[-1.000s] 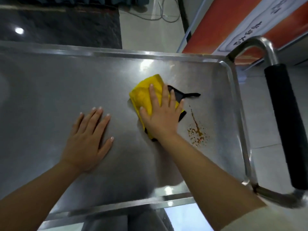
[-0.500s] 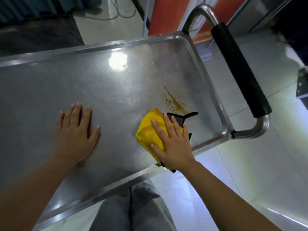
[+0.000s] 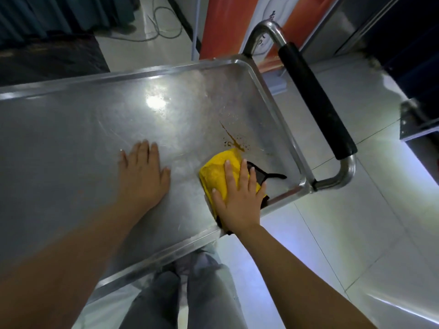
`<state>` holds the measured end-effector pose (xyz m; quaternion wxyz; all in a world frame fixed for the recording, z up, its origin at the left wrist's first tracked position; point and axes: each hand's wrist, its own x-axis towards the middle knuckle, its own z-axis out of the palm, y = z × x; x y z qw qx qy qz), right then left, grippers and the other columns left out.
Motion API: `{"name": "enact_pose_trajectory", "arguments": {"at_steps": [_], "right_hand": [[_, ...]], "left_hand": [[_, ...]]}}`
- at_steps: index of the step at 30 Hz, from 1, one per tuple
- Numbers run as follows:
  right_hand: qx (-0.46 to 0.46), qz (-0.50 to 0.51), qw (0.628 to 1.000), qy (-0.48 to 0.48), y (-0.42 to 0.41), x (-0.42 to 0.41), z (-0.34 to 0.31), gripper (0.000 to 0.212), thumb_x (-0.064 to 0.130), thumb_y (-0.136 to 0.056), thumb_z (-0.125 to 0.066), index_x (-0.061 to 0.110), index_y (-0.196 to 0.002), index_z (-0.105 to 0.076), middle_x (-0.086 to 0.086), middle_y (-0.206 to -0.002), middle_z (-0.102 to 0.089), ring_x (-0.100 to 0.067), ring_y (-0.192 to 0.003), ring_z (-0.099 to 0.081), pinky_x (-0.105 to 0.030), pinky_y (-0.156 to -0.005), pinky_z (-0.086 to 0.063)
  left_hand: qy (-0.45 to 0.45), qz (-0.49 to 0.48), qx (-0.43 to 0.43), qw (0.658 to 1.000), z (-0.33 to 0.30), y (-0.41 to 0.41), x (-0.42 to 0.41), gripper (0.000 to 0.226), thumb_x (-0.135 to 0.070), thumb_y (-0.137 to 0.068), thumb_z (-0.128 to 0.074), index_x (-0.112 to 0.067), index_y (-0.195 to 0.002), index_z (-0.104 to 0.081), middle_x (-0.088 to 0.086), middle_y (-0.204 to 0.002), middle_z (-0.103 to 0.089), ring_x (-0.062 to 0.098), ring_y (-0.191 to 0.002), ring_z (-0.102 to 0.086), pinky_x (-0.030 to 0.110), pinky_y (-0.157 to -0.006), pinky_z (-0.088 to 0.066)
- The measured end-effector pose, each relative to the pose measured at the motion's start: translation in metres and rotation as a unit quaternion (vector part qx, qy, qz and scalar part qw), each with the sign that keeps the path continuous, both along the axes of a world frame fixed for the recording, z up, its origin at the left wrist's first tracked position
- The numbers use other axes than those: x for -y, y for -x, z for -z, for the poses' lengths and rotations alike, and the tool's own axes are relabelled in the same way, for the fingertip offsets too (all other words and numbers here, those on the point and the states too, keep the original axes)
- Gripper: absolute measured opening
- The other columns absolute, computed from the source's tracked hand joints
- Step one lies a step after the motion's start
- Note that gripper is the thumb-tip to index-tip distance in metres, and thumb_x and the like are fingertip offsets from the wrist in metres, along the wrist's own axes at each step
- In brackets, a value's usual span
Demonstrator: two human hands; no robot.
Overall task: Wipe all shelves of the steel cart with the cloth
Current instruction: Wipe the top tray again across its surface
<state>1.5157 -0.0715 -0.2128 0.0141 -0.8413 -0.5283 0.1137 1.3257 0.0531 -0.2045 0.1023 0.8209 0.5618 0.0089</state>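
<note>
Moved nearer the shelf's front-right corner since half a second ago, the right hand [image 3: 240, 198] presses a yellow cloth [image 3: 218, 172] flat on the steel cart's top shelf [image 3: 71, 143], fingers straight and spread over it. A black edge of the cloth trails toward the rim. A brown spill [image 3: 234, 141] lies just beyond the cloth. The left hand [image 3: 142, 172] rests palm down on the shelf, fingers extended. The cart's black-gripped handle [image 3: 313, 100] stands at right.
</note>
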Motion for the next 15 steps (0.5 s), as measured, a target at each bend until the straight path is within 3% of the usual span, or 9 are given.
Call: {"name": "enact_pose_trajectory", "arguments": {"at_steps": [4,8,15], "right_hand": [[0.003,-0.146,0.989,-0.002,-0.043,-0.003,-0.006,0.070,0.068,-0.089,-0.021,0.041,-0.151,-0.002,-0.002,-0.162,-0.003,-0.029,-0.148,-0.003,-0.060,-0.115,-0.004],[0.005,-0.305,0.952,-0.021,-0.086,-0.028,-0.006,0.069,0.067,-0.089,-0.028,0.036,-0.151,-0.018,-0.005,-0.161,-0.012,-0.029,-0.148,-0.010,-0.064,-0.111,-0.013],[0.006,-0.306,0.951,-0.031,-0.110,-0.110,0.003,0.071,0.068,-0.087,-0.033,0.039,-0.150,-0.019,-0.005,-0.160,-0.019,-0.031,-0.145,-0.019,-0.064,-0.110,-0.015]], "left_hand": [[0.006,-0.001,0.012,1.000,0.003,-0.034,-0.014,0.062,-0.039,-0.094,-0.041,-0.002,-0.143,-0.036,0.025,-0.149,-0.032,0.042,-0.138,-0.027,0.058,-0.113,-0.014],[-0.018,-0.035,0.027,0.999,0.013,-0.045,-0.012,0.060,-0.037,-0.090,-0.041,-0.001,-0.138,-0.043,0.026,-0.142,-0.040,0.043,-0.132,-0.034,0.057,-0.112,-0.017],[-0.061,-0.049,0.060,0.995,0.020,-0.046,-0.009,0.055,-0.034,-0.091,-0.043,0.000,-0.134,-0.049,0.027,-0.139,-0.045,0.042,-0.131,-0.039,0.055,-0.114,-0.019]]}}
